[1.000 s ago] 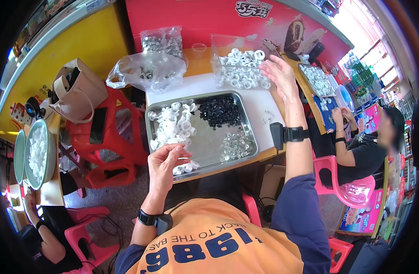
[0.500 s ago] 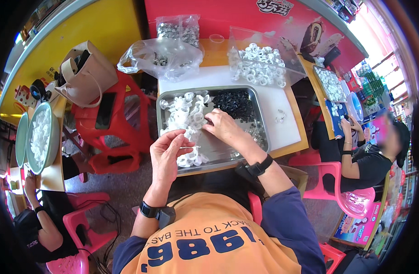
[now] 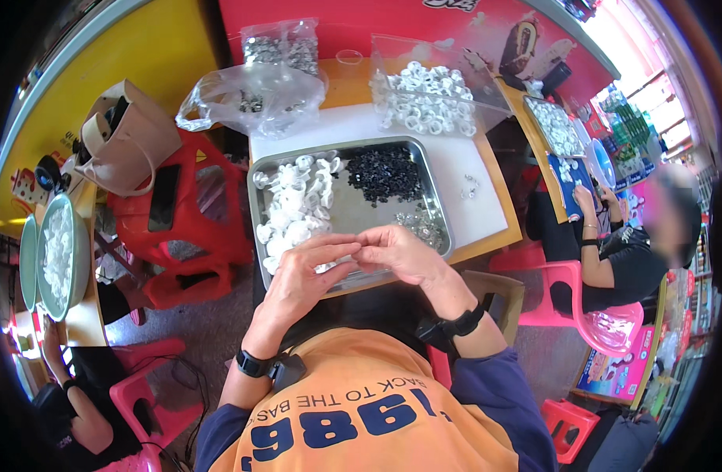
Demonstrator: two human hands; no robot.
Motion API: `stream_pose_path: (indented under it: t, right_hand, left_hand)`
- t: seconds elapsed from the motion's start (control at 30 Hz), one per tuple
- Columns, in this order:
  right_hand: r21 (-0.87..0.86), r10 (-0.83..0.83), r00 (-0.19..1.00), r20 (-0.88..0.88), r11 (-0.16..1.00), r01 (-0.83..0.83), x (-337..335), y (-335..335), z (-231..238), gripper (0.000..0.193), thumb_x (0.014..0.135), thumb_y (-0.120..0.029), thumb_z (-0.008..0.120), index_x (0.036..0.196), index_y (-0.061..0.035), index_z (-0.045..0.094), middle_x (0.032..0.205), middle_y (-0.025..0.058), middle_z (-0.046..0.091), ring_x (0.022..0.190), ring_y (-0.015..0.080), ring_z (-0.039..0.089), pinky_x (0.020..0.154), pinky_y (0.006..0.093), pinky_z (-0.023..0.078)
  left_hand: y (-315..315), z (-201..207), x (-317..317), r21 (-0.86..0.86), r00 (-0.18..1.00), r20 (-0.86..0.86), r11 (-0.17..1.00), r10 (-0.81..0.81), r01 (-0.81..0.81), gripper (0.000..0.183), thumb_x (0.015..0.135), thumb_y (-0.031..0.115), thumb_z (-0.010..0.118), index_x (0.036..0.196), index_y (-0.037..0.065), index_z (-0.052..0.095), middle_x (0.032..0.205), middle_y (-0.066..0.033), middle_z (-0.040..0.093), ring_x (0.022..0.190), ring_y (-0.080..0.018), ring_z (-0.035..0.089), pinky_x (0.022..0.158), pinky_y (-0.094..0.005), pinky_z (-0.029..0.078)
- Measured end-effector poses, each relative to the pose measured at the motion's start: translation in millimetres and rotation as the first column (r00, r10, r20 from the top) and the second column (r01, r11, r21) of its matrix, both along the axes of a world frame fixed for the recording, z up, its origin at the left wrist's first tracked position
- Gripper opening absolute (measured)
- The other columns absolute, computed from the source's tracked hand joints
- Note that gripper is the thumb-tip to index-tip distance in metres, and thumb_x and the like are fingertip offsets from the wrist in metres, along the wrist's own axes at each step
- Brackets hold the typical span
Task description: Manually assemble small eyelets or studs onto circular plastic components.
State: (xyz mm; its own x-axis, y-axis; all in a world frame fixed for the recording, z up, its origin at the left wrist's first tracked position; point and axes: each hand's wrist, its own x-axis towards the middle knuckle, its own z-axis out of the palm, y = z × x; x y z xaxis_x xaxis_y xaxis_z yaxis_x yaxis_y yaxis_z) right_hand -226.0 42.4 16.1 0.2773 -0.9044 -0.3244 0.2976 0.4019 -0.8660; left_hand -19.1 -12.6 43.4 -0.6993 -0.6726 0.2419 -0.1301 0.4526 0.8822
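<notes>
My left hand (image 3: pixel 304 271) and my right hand (image 3: pixel 404 252) meet over the near edge of a metal tray (image 3: pixel 351 214). Fingertips of both are pinched together; whatever lies between them is hidden. White plastic ring-like pieces (image 3: pixel 296 206) fill the tray's left side, close to my left hand. A heap of small black parts (image 3: pixel 383 175) lies at the far right of the tray. Nearer, just beyond my right hand, small shiny clear or silvery parts (image 3: pixel 422 225) are spread along the tray's right side.
Beyond the tray stand a clear box (image 3: pixel 493 110) of white rings, a plastic bag (image 3: pixel 270 93) and a packet of metallic parts (image 3: pixel 281 47). A few tiny parts (image 3: pixel 470 187) lie on the white board (image 3: pixel 487 212). Left, a red stool (image 3: pixel 129 224) carries a phone (image 3: pixel 164 197). Other people sit both sides.
My right hand has come back from the white pieces toward me and joined my left at the tray's near edge. The left fingers have closed in. The whole view has shifted slightly.
</notes>
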Motion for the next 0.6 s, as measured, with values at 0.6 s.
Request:
stream_pose_path:
  t: [0.6]
  right_hand:
    - [-0.488, -0.471, 0.132, -0.872, 0.854, -0.18, -87.9, 7.3, -3.0, 0.011, 0.083, -0.009, 0.067, 0.093, -0.0031, 0.07, 0.087, 0.0113, 0.065, 0.08, 0.0284, 0.064, 0.073, 0.0358, 0.051]
  left_hand:
    - [1.8, -24.6, -0.1, 0.89, 0.864, -0.348, 0.417, 0.365, 0.183, 0.035, 0.098, 0.019, 0.055, 0.122, -0.007, 0.056, 0.099, -0.0176, 0.068, 0.093, -0.0318, 0.069, 0.075, -0.0302, 0.061]
